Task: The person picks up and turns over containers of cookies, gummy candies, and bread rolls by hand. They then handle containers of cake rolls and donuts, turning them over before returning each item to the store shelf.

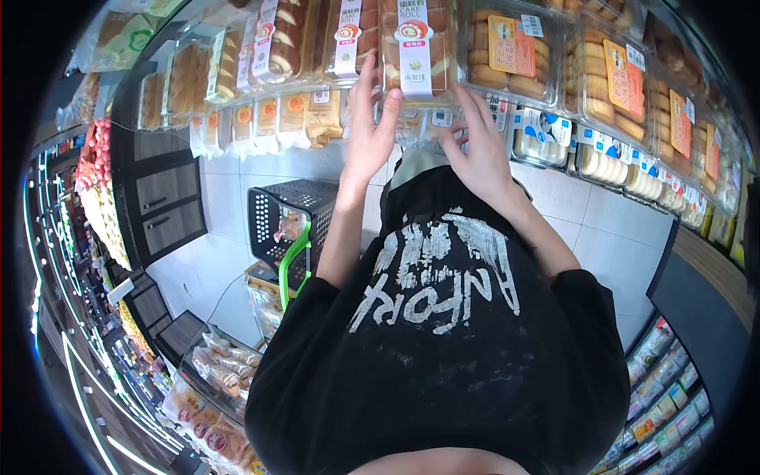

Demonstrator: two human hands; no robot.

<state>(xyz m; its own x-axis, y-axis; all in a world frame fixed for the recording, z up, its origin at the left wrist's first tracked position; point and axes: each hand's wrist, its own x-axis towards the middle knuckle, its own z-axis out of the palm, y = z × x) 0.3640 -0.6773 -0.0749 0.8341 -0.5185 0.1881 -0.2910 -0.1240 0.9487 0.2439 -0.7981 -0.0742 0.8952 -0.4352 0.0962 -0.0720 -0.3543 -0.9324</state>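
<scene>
A clear box of cake roll point(416, 59) with a white and pink label stands at the front of the upper shelf, between my two hands. My left hand point(372, 127) is at its left side, fingers stretched up between it and the neighbouring cake roll box point(347, 39), thumb by its lower front corner. My right hand point(479, 146) has its fingers apart, with the fingertips at the box's lower right corner. Neither hand is wrapped round the box. Right of it stands a clear box of round cookies point(513, 55) with an orange label.
More packaged cakes point(281, 47) and cookie boxes point(609, 79) line the curved upper shelf. Wrapped bread point(269, 119) and white trays point(542, 138) fill the tier below. A black shopping basket point(305, 198) with a green handle point(293, 265) is on the left. Drawers point(166, 198) stand beyond it.
</scene>
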